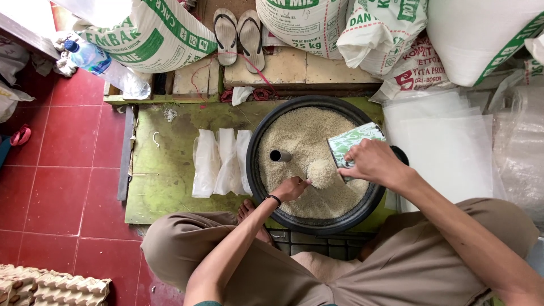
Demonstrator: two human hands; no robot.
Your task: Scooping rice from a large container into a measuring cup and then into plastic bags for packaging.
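Pale rice grains [300, 141] fill a black basin [256, 170] on the green board. The right hand [371, 162], fingers clamped on a green-patterned scoop [352, 141], lifts a loose, spill-prone heap; the left hand [290, 188], fingers together, steadies it. Filled plastic bags [220, 161] lie beside the basin.

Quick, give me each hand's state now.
Left hand: loosely curled in the rice, against the heap on the scoop; grip cannot be told.
Right hand: closed on the scoop.
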